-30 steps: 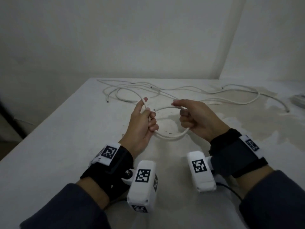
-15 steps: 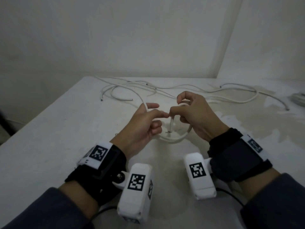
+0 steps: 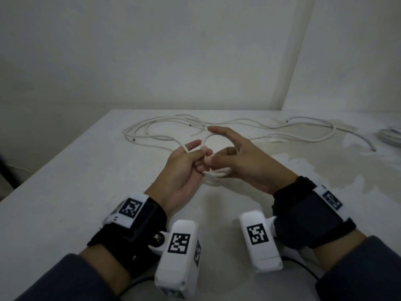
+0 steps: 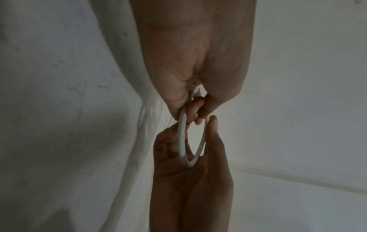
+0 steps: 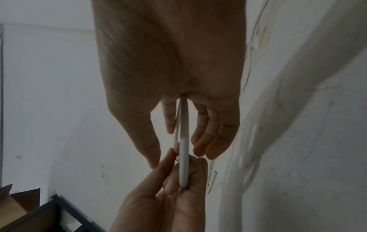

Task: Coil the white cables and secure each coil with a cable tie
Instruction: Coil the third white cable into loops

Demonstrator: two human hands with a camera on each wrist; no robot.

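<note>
We are working over a stained white desk [image 3: 65,192], with loose white cables [image 3: 282,129] lying beyond our hands. Our left hand [image 3: 184,170] is pinching a small white cable coil [image 4: 183,141] with curled fingers; our right hand [image 3: 245,164], fingers spread, is cradling its opposite side between them.

White cables [image 3: 227,124] on a white, stained table [image 3: 65,192]
Black wristbands [image 3: 130,235] beside the table edge are marked with black-and-white square codes.
</note>
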